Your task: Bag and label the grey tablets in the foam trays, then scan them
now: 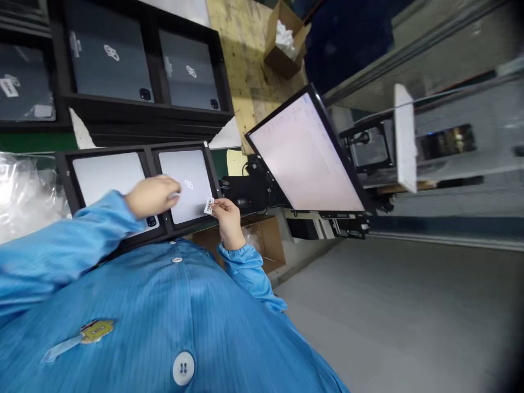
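While the left hand (152, 195) lies flat with fingers spread on the right-hand silver tablet (189, 184) in the black tray (141, 154), the right hand (227, 214) has a pinching grip on a small barcode label (209, 206) just off the tablet's lower corner. Sticky labels are a pain: it could land crooked or curl onto a fingertip, I'd say.
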{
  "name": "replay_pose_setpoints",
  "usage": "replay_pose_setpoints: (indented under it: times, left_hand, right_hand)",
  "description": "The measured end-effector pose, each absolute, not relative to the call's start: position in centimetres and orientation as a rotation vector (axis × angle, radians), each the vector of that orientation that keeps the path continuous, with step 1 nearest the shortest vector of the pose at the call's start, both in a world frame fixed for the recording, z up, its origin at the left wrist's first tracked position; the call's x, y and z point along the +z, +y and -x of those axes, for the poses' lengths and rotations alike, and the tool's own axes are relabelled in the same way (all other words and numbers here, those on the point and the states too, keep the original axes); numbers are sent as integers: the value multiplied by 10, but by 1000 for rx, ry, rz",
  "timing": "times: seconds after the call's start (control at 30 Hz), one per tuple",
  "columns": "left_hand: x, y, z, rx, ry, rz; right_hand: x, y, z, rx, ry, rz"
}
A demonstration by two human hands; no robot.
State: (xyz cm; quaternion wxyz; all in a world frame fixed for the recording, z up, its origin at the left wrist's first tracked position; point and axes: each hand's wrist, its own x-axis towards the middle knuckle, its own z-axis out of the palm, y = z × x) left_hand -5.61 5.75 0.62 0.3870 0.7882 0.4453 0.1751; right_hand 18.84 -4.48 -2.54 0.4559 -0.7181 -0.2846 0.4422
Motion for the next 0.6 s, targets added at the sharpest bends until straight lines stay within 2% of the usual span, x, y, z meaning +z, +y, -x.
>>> replay_pose_setpoints:
  times: [0.1, 0.27, 0.47, 0.6]
  left_hand:
    - [-13, 73, -21, 364, 923, -2088]
    - [-28, 90, -70, 350, 716, -2203]
    - [-13, 109, -66, 405, 629, -2325]
    - [-10, 111, -22, 706, 723, -2445]
  right_hand:
    - [-17, -63, -189, 982, -704, 1795]
    - [-14, -90, -198, 888, -627, 1836]
    - [-29, -59, -218, 774, -666, 1912]
    - [-49, -1, -211, 874, -905, 1882]
